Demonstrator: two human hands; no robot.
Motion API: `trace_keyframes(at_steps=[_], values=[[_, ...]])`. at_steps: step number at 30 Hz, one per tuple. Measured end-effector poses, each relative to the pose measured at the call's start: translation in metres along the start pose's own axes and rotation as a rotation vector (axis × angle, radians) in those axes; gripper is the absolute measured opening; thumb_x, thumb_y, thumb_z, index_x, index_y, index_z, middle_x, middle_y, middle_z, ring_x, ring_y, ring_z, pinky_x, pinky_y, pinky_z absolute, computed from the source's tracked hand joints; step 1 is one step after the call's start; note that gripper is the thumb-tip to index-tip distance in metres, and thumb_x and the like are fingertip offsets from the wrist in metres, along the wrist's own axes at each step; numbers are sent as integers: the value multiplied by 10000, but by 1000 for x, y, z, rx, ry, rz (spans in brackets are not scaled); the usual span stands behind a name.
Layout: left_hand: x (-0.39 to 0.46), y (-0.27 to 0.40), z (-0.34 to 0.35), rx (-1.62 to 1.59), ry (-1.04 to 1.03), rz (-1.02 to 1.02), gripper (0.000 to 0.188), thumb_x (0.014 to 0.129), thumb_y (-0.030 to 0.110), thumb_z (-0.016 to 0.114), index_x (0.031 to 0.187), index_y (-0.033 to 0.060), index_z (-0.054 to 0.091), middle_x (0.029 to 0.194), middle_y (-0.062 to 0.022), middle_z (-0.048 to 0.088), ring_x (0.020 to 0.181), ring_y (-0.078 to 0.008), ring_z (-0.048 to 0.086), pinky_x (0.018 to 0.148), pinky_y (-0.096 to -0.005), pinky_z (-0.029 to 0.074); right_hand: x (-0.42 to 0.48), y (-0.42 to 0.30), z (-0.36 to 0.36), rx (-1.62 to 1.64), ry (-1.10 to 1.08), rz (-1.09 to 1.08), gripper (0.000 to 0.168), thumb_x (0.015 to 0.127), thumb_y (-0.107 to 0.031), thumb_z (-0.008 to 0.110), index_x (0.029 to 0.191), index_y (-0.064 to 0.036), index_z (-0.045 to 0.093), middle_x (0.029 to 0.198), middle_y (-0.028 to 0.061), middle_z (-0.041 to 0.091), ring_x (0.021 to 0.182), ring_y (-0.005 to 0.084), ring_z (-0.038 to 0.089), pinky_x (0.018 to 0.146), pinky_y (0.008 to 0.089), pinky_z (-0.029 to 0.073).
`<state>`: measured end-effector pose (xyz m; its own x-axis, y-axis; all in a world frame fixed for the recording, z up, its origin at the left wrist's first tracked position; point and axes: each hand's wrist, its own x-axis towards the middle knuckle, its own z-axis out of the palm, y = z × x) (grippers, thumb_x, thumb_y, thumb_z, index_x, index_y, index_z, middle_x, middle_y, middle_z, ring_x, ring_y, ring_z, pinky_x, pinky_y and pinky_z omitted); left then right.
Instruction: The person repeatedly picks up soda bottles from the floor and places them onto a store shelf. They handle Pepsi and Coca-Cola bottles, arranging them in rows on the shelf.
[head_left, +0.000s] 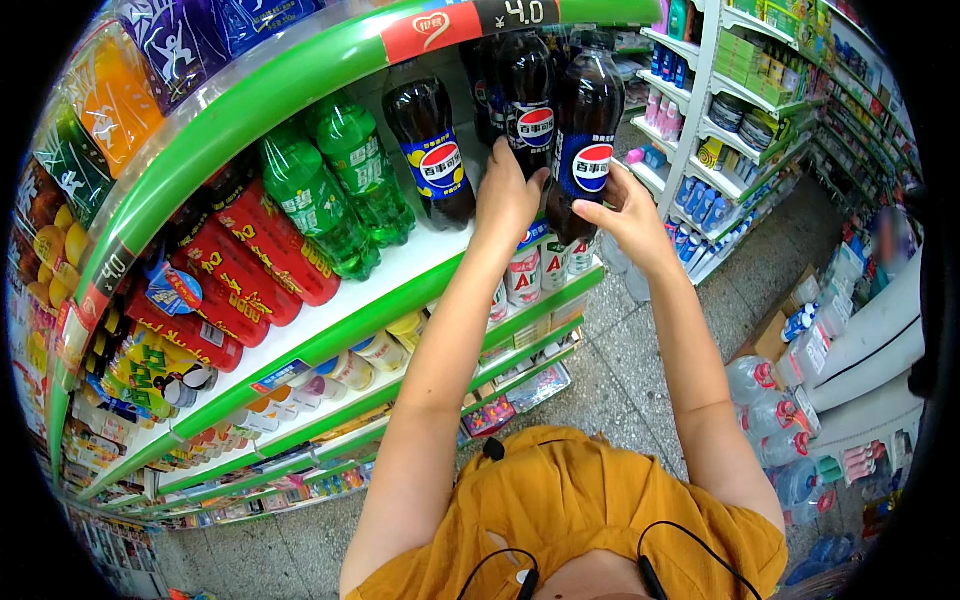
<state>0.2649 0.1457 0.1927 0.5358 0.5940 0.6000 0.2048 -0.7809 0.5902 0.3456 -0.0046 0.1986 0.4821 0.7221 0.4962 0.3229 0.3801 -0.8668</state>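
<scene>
My right hand (630, 214) grips the lower part of a dark Pepsi cola bottle (589, 105), which stands upright or slightly tilted at the right end of the shelf. My left hand (512, 187) is around the lower part of a second Pepsi bottle (535, 90) just behind and left of it. Another dark bottle (480, 97) is partly hidden behind that one. Left of my left hand stands a Pepsi bottle with a blue and yellow label (436, 165). All of them are on a white shelf (382, 281) with a green front edge.
Two green soda bottles (319, 202) and several red bottles (277, 240) fill the shelf to the left. A green upper rail (285, 82) with price tags curves above. Lower shelves hold white bottles (523, 276). Large water bottles (772, 420) line the aisle's right side.
</scene>
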Motion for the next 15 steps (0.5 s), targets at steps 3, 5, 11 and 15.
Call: trace_keyframes(at_steps=[3, 5, 11, 15], values=[[3, 1, 2, 27, -10, -30, 635, 773, 210, 625, 1239, -61, 289, 1103, -311, 487, 991, -440, 514, 831, -436, 437, 9, 1, 0, -47, -41, 5, 604, 717, -131, 723, 1208, 45, 418, 1108, 127, 565, 1024, 179, 539, 902, 308, 406], [7, 0, 4, 40, -10, -49, 637, 773, 211, 626, 1237, -60, 283, 1099, -303, 488, 986, -439, 516, 825, -439, 438, 13, 2, 3, -59, -20, -16, 615, 712, -138, 728, 1208, 52, 417, 1111, 129, 566, 1016, 176, 544, 899, 307, 406], [12, -6, 11, 13, 13, -86, 644, 767, 214, 633, 1246, -39, 284, 1120, -289, 480, 1007, -423, 511, 836, -438, 433, 22, 9, -1, -73, -8, -22, 626, 707, -141, 731, 1208, 62, 415, 1113, 132, 564, 1016, 174, 542, 906, 309, 400], [14, -10, 12, -75, 23, -127, 619, 779, 213, 622, 1252, -29, 304, 1160, -289, 467, 1029, -416, 502, 858, -431, 421, 27, 5, -2, -70, -15, -25, 613, 704, -134, 729, 1200, 60, 426, 1118, 130, 559, 1033, 175, 530, 915, 311, 393]])
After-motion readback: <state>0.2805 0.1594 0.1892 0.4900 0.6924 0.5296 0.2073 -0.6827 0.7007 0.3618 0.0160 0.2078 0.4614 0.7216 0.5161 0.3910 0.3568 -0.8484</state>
